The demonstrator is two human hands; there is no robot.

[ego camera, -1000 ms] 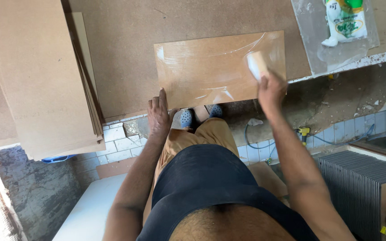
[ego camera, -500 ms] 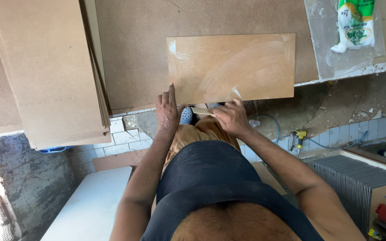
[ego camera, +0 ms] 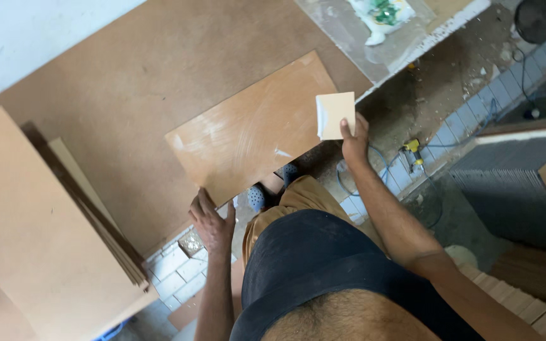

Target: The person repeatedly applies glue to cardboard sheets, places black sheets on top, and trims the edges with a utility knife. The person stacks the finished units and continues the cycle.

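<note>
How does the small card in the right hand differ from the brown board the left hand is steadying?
The small card is pale cream and nearly square; the brown board is a darker tan, long rectangle. The card is far smaller than the board. The card is lifted in the right hand, while the board lies flat on the worktable with the left hand at its near edge. Both are thin, flat and carry whitish smears.

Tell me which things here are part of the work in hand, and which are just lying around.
In hand:
- glue-smeared board, left hand at its edge
- small square card, held by right hand

Lying about:
- stacked boards
- glue pouch
- yellow tool on floor
</note>
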